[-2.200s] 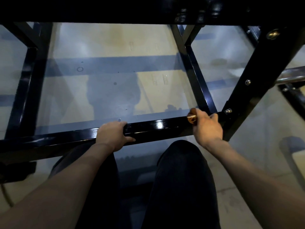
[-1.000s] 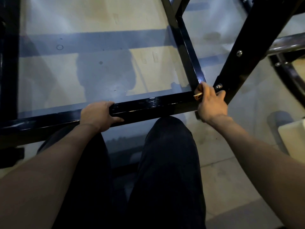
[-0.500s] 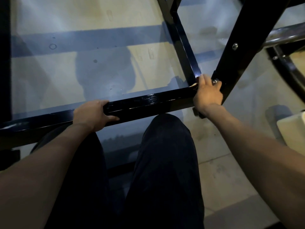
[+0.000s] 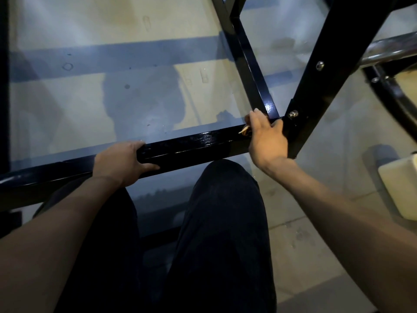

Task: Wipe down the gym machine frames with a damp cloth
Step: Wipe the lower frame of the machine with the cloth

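I brace my left hand (image 4: 123, 162), wrapped round the frame bar (image 4: 194, 144), while my right hand (image 4: 266, 141) at two o'clock pinches the cloth (image 4: 244, 131) into the joint.

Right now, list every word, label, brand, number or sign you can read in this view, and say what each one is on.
None: no readable text shows anywhere in this view.
Black frame bar: glossy paint only, no label or brand.
Slanted upright: bolts only, no sticker.
Floor: a few faint small marks, too blurred to tell if they are writing.
Pale container: no marking visible.
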Motion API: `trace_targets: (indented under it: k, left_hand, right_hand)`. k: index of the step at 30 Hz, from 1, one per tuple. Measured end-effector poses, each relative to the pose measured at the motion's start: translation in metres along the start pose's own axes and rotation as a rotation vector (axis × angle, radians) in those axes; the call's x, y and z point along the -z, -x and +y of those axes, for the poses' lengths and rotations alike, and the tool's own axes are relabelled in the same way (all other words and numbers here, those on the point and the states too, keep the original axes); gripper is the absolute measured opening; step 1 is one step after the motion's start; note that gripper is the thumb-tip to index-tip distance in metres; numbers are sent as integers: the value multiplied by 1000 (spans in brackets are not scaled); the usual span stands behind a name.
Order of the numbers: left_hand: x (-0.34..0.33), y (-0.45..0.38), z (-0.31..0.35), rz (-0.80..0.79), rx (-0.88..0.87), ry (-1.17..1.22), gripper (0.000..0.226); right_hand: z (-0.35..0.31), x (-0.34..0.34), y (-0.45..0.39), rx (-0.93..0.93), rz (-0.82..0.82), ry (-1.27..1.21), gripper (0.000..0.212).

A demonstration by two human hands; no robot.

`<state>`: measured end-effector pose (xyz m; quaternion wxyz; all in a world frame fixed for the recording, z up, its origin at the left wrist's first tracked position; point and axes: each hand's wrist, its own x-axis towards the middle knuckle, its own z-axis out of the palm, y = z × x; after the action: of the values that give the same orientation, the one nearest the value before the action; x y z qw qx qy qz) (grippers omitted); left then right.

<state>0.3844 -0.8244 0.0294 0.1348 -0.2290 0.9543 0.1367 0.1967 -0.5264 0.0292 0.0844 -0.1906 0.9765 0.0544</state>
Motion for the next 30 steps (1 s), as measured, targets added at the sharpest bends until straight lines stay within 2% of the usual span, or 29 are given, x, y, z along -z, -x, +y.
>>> trace_targets:
  k: [2,4,6,7,9,12,14,16,17,19,21,22,24,27,28,30]
  left_hand:
    - [-1,-1,-1,-2,2,-15,68]
    - [-3,-2,-3,-3,-2,-17,69]
    - [-4,-3,-4,0,-6,-20,71]
    - [-4,-3,-4,-4,-4,-22,73]
    - [-3,-4,-4,-13,2,-18,73]
    - [-2,-3,-3,-7,9,-10,69]
    - [-3,-2,-3,-3,7,-1,66]
    - [-3,-2,-4,-2,2,15,61]
    - [-3,-2,-5,-8,3,21,59]
    - [-4,-3,-5,-14,-2,23,58]
    - [-5,-4,-7,-6,-9,19,58]
    - [-6,-5,-8,-6,-13,21,58]
    - [-9,-6,-9,-10,-25,19,58]
    - [-12,-7,-10,6,-21,19,57]
    - [-13,-8,-12,16,-15,21,57]
    - [-14,-10,-12,14,-12,27,57]
  right_hand:
    - [20,7,-11,-36,-11,2,67]
    - [35,14,-24,-210,-19,7,58]
    - [21,16,-24,-310,-14,-46,51]
    - [3,18,-20,-300,-4,-94,47]
    - [-44,17,-4,-195,12,-228,45]
    - [-103,18,33,127,-25,-414,48]
    - [-105,20,47,317,-51,-436,56]
    - [-79,23,36,336,-26,-358,59]
    - [-61,20,25,284,13,-251,58]
    - [-24,22,-2,38,31,-95,54]
    - [-14,25,-15,-244,43,-185,48]
    - [-26,26,-12,-289,62,-207,44]
    - [-76,20,5,-188,101,-242,36]
    - [-172,9,47,147,91,-303,38]
    - [-191,9,57,227,91,-287,42]
    - [-185,14,56,283,87,-273,51]
